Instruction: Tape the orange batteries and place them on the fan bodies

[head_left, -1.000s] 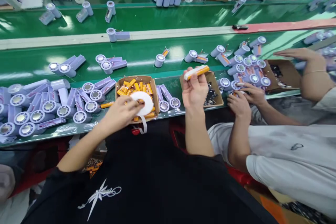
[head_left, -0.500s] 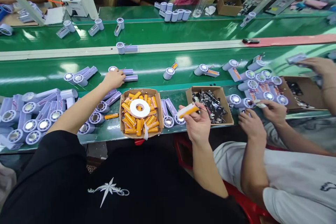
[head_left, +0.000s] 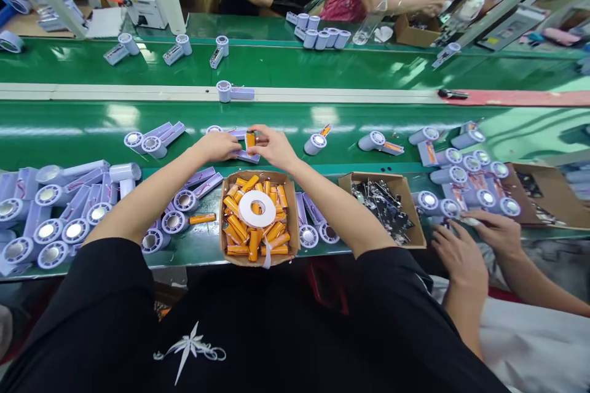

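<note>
My left hand (head_left: 220,146) is closed on a lilac handheld-fan housing (head_left: 246,157) on the green belt; its fingers hide part of it. Between the thumb and fingers of my right hand (head_left: 275,148) is an orange battery (head_left: 250,139), upright just above the housing's handle. Another lilac housing (head_left: 237,134) lies just behind, partly covered by my hands. Nearer my body stands a cardboard box of orange batteries (head_left: 237,230), with a roll of white tape (head_left: 257,208) on top and its loose end hanging over the front edge.
Many lilac housings (head_left: 53,230) crowd the left bench. One loose orange battery (head_left: 203,218) lies left of the box. A box of black circuit boards (head_left: 382,206) stands to the right. Beyond it a co-worker's hands (head_left: 461,258) work near more housings. Other people sit across the belt.
My right hand has moved forward and left with the battery, from beside the circuit-board box to the housing at my left hand. The view has shifted slightly.
</note>
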Action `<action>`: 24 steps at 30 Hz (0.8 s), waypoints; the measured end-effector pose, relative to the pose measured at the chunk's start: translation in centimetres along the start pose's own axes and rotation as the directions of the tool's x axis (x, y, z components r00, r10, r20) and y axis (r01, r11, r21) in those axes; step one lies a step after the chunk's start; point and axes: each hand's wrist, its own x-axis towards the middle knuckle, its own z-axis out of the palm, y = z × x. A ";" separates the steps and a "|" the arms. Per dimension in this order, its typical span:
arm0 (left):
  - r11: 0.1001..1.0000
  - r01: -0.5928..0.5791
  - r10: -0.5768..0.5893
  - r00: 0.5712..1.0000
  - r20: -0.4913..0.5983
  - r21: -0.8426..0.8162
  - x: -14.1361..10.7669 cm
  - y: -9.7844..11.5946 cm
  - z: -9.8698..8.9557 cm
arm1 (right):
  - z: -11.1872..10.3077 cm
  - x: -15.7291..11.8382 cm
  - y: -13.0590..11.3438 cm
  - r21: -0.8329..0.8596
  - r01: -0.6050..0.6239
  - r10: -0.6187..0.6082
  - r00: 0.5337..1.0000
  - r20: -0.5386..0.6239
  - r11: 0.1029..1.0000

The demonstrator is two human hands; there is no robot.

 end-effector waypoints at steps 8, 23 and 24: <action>0.990 -0.058 0.047 0.995 0.090 0.126 2.8 2.1 0.2 | -0.1 0.2 1.3 -0.043 -0.039 0.039 0.999 -0.002 0.998; 0.998 -0.059 0.053 0.975 0.216 0.019 6.9 1.4 0.4 | -3.0 -2.2 1.8 0.004 -0.050 0.050 0.993 -0.110 0.999; 0.994 -0.083 0.094 0.976 0.196 -0.067 6.8 1.0 0.7 | -3.3 -2.3 2.1 -0.015 -0.030 0.028 0.991 -0.133 0.999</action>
